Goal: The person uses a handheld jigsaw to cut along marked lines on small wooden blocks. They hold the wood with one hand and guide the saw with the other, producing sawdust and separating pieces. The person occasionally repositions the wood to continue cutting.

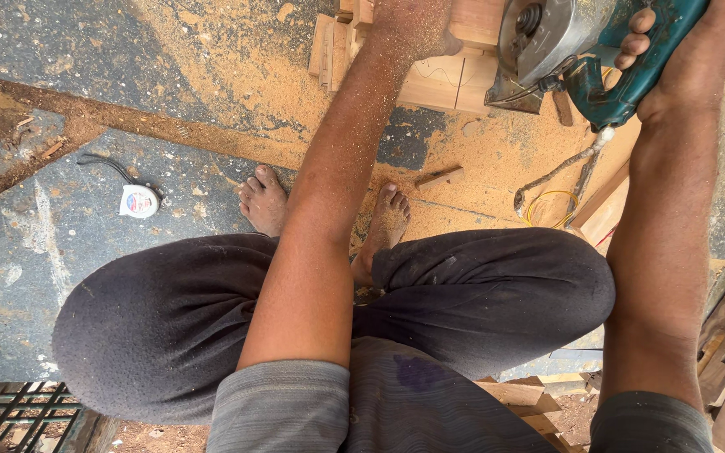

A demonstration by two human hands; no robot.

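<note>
1. My right grip (pixel 681 50) is wrapped tight round the teal handle of the power saw (pixel 581 50), fingers curled over the top of it; my left grip (pixel 413 25) presses flat on the wooden board (pixel 451 80), its fingers cut off by the top edge of the view, so I cannot tell how far they are spread.
2. The board lies on the floor ahead of my bare feet (pixel 266 201), its long axis running left to right across my view. The saw's metal body sits at the board's right end, just beside my left hand, so my right hand is the nearer one to the cut.
3. The board is pale, squared timber with a dark pencil line on it; more offcuts are stacked behind.
4. Fine orange sawdust (pixel 237 75) coats the grey stone floor (pixel 60 252) and dusts my forearms.
5. A small round tape measure (pixel 138 201) lies well apart to my left, and the saw's cord (pixel 555 172) trails near my right knee.
</note>
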